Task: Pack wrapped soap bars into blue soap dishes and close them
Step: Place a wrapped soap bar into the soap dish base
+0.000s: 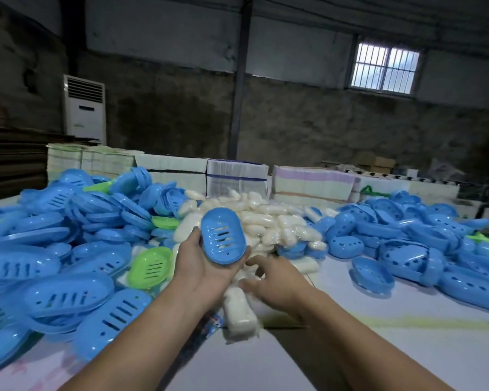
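Blue plastic soap dish, one, closed, held up in the left hand: thumb on its left edge, fingers curled under it, slotted face turned toward the camera. Something pale shows through the slots; can't tell what. Right hand sits just right of and below the dish, fingers spread and loosely bent, reaching down onto the wrapped soap bars under it. Whether it actually grips a bar can't be told, fingertips are blurred.

Counts: two hands, one dish in hand. Wrapped white soap bars lie in one big heap beyond both hands, too many to count, with a few more trailing down between the forearms. Left of the left hand there's a pile of blue dishes and lids, dozens, not countable. Green dishes in that pile: one clear one just left of the left wrist, another further back, plus green slivers at the pile's edges. Right of the right hand, a second blue pile, also dozens, with a loose dish at its near edge.

Behind the heaps is a row of stacked white bundles, one strapped with a dark band. White floor air conditioner at the far left wall, one barred window up right.

Writing: no readable text anywhere. A printed wrapper scrap under the left forearm is too blurred to read.
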`<act>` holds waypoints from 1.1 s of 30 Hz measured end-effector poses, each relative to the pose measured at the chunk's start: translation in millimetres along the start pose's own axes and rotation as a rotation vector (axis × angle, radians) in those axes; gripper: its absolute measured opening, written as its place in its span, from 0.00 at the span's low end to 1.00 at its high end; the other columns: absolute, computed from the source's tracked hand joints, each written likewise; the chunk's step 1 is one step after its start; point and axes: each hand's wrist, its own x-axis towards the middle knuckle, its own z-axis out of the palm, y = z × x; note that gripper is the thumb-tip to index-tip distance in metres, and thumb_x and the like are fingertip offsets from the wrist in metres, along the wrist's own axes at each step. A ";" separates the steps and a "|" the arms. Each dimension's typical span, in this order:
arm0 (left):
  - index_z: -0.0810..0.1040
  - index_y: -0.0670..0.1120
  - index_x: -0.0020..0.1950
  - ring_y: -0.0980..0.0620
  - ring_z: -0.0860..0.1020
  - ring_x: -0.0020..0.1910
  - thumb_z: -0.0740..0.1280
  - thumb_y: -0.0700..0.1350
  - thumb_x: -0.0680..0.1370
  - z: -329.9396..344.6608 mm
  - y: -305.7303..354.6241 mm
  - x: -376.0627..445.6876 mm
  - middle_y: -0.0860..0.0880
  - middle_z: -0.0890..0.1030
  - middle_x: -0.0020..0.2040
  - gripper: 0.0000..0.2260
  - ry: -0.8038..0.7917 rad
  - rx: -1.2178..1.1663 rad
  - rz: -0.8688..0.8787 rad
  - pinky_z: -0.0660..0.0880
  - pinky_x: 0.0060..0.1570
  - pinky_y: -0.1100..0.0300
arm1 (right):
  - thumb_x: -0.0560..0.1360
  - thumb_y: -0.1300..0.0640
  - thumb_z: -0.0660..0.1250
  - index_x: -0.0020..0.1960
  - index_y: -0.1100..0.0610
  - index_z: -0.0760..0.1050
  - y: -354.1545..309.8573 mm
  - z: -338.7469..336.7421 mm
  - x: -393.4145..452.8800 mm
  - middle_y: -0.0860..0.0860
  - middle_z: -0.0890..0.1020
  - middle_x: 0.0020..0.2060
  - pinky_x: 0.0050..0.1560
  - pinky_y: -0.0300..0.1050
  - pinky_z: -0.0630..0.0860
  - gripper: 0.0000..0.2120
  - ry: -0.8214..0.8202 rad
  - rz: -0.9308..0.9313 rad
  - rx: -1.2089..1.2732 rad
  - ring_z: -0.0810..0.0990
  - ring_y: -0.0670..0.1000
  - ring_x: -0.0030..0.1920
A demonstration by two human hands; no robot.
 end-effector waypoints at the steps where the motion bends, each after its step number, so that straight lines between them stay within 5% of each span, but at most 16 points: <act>1: 0.63 0.65 0.71 0.43 0.66 0.51 0.42 0.62 0.85 -2.1 5.5 -10.0 0.49 0.67 0.53 0.18 -0.082 -0.040 0.035 0.59 0.61 0.48 | 0.71 0.38 0.68 0.65 0.44 0.75 -0.9 0.4 1.6 0.49 0.82 0.52 0.56 0.50 0.76 0.24 0.003 0.004 0.072 0.79 0.54 0.53; 2: 0.74 0.56 0.68 0.44 0.72 0.50 0.48 0.59 0.85 -1.4 18.1 -17.2 0.45 0.75 0.52 0.19 -0.133 -0.040 -0.009 0.65 0.63 0.48 | 0.71 0.40 0.70 0.64 0.44 0.75 -1.2 0.9 1.4 0.49 0.82 0.51 0.56 0.50 0.76 0.23 0.002 0.002 0.111 0.79 0.53 0.52; 4: 0.79 0.44 0.61 0.43 0.78 0.50 0.56 0.54 0.84 -9.1 43.0 -15.1 0.40 0.81 0.51 0.18 -0.196 -0.001 -0.052 0.71 0.65 0.45 | 0.70 0.43 0.69 0.65 0.44 0.76 2.0 2.1 -2.0 0.48 0.82 0.53 0.58 0.49 0.75 0.23 -0.015 -0.034 0.064 0.78 0.53 0.56; 7: 0.78 0.44 0.66 0.43 0.76 0.57 0.60 0.53 0.83 -8.3 46.5 -23.4 0.40 0.80 0.60 0.17 -0.267 0.064 -0.034 0.66 0.72 0.42 | 0.69 0.43 0.68 0.65 0.43 0.75 6.9 0.6 -7.1 0.46 0.82 0.53 0.57 0.47 0.74 0.25 0.021 -0.072 -0.051 0.76 0.52 0.57; 11: 0.81 0.43 0.55 0.40 0.76 0.55 0.62 0.58 0.81 -8.4 43.6 -22.3 0.40 0.82 0.51 0.20 -0.268 0.107 -0.097 0.67 0.70 0.46 | 0.64 0.46 0.70 0.57 0.44 0.79 8.6 -14.0 -17.5 0.44 0.84 0.43 0.48 0.44 0.78 0.20 0.143 0.069 0.189 0.81 0.44 0.45; 15: 0.80 0.45 0.60 0.39 0.78 0.50 0.63 0.60 0.80 -8.5 42.7 -19.0 0.40 0.81 0.52 0.21 -0.290 0.159 -0.105 0.73 0.49 0.49 | 0.67 0.50 0.73 0.47 0.45 0.84 14.4 -34.3 -23.4 0.39 0.84 0.39 0.40 0.36 0.73 0.09 0.375 0.179 0.540 0.80 0.40 0.42; 19: 0.72 0.58 0.72 0.43 0.76 0.43 0.63 0.58 0.81 -9.5 42.0 -17.8 0.42 0.76 0.56 0.20 -0.305 0.158 -0.035 0.71 0.47 0.50 | 0.69 0.52 0.73 0.43 0.44 0.83 4.3 -46.7 -27.7 0.39 0.83 0.35 0.39 0.38 0.71 0.04 0.561 0.131 0.832 0.78 0.38 0.36; 22: 0.76 0.61 0.69 0.45 0.76 0.45 0.63 0.57 0.81 -10.8 38.0 -17.3 0.45 0.78 0.56 0.16 -0.364 0.184 -0.038 0.71 0.51 0.50 | 0.70 0.53 0.74 0.44 0.45 0.83 -11.5 -39.9 -30.3 0.41 0.84 0.38 0.42 0.39 0.74 0.05 0.536 0.065 0.879 0.78 0.41 0.39; 26: 0.79 0.67 0.61 0.45 0.85 0.47 0.61 0.48 0.83 -16.3 29.9 -13.5 0.47 0.86 0.56 0.15 -0.411 0.212 0.014 0.81 0.42 0.50 | 0.64 0.46 0.73 0.44 0.41 0.82 -27.8 -23.2 -35.4 0.37 0.83 0.43 0.42 0.28 0.71 0.08 0.464 0.011 0.785 0.79 0.39 0.45; 33: 0.75 0.66 0.66 0.46 0.86 0.48 0.61 0.47 0.83 -18.4 24.8 -14.6 0.46 0.86 0.55 0.16 -0.436 0.269 0.045 0.83 0.41 0.48 | 0.71 0.54 0.75 0.45 0.43 0.83 -31.4 -22.5 -36.1 0.40 0.84 0.41 0.42 0.28 0.72 0.07 0.442 0.003 0.874 0.80 0.40 0.43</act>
